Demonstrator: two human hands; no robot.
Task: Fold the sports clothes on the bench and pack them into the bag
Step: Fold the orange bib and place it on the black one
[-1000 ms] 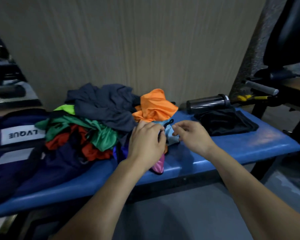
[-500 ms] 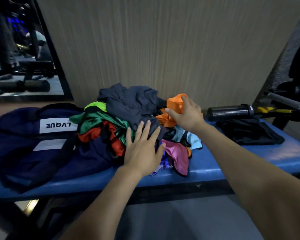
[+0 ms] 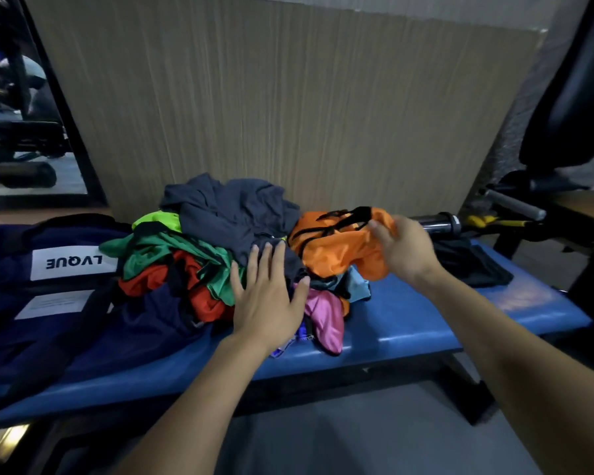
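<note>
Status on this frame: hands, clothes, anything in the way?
Left hand flat on clothes pile. Right hand grips orange garment, lifting it. Bag at left, nothing blocking.

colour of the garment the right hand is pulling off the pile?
Orange garment with black trim, gripped by the right hand. The head view shows it.

On the blue counter (image 3: pixel 408 323), the left hand (image 3: pixel 268 299) presses flat on the clothes pile (image 3: pixel 203 255); the right hand (image 3: pixel 405 248) holds the orange garment (image 3: pixel 336 248).
</note>
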